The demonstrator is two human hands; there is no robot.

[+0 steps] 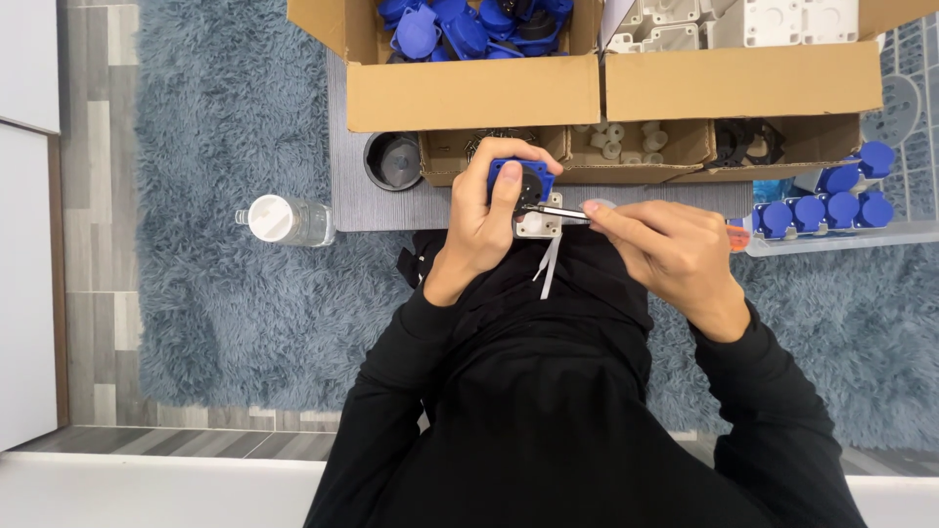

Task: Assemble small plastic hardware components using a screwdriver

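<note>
Shaggy grey-blue carpet [225,293] spreads under a person seated before open cardboard boxes [469,88]. Their left hand [479,230] clamps a blue-and-white socket [523,196] at lap height, while the right hand [670,249] pinches a screwdriver [562,212] lying level, its tip pointing left into the socket's white base.

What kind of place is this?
Probably a home-style assembly spot on the floor: a shaggy rug, cardboard boxes of blue parts, and a tray of finished pieces.
</note>
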